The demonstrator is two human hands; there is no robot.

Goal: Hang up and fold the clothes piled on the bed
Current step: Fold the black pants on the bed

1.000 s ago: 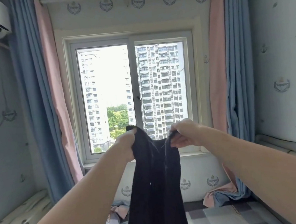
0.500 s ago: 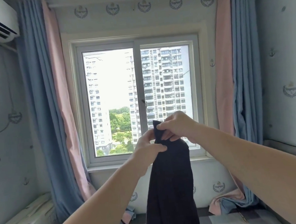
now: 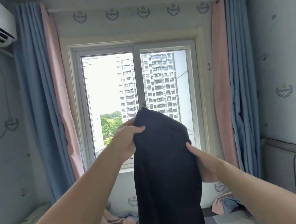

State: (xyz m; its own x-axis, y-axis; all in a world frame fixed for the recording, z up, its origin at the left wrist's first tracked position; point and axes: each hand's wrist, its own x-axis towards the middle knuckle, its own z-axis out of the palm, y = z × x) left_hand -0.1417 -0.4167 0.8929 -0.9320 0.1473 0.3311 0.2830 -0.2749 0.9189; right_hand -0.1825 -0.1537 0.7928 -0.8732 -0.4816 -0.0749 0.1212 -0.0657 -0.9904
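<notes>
Left grip (image 3: 128,141): clenched on the upper edge of the dark garment, at about 10 o'clock on the cloth, with the thumb lying over the front.
Dark garment (image 3: 166,173): held in the air before the window (image 3: 112,90); it hung straight down toward the bed (image 3: 226,222), and its lower end ran out of view.
Right grip (image 3: 206,162): grasping the side edge at about 3 o'clock, lower than the other, thumb on the front.
Handling: it looked light, soft and limp, draping in loose folds. It would likely sag wherever unsupported and seemed neither fragile nor slippery.
Where to hold: probably the two top corners, at 10 and 2 o'clock, so it hung flat.
Writing: none could be read. No tag showed on the cloth, and the wallpaper crests (image 3: 143,12) were too small to read.
</notes>
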